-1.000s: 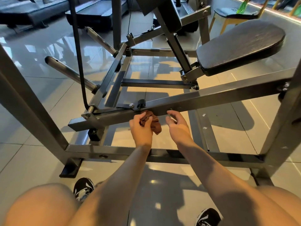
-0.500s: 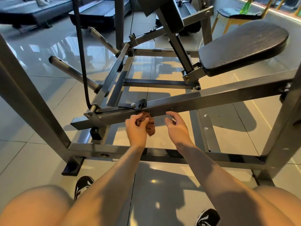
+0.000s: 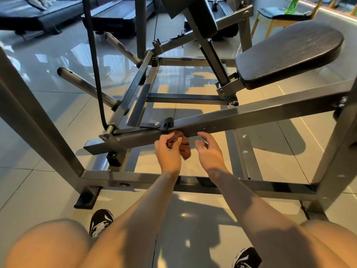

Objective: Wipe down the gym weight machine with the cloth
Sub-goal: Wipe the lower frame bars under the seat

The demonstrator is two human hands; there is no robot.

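Grip: a bunched brown cloth (image 3: pixel 183 146) is clenched in the left hand (image 3: pixel 167 152), fingers curled round it; nothing is held by the right hand (image 3: pixel 209 151), whose fingers are loosely spread.
Cloth position: it is pressed up against the lower edge of the slanted grey bar (image 3: pixel 251 117) of the weight machine (image 3: pixel 48 132), just below a bolt (image 3: pixel 157 124) and a black clip (image 3: pixel 168 121); a tail hangs beneath the fist.
Right hand contact: it is placed just under the same bar; whether the fingertips touch the metal cannot be told.
Step judged: the bar's underside is being wiped; the seat pad (image 3: pixel 289 55) and most of the frame are judged not yet done.
Risk, snagging: the loose tail could be caught on the bolt or clip if it is dragged leftward, and the cloth pulled from the fist.
Risk, knuckles: skin could be scraped on the bolt head or the bar's edge if a stroke is made fast and close.
Risk, missed patches: only a small wadded face is presented, so streaks may be left unless the cloth is opened out.
Risk, pinching: a black belt (image 3: pixel 95 74) runs down to a roller (image 3: pixel 109 129) at the bar's left end; cloth or fingers could be trapped there if the mechanism is shifted.
Risk, footing: a low crouch is held on a glossy tiled floor (image 3: pixel 48 190); a slip could be caused by leaning further forward.
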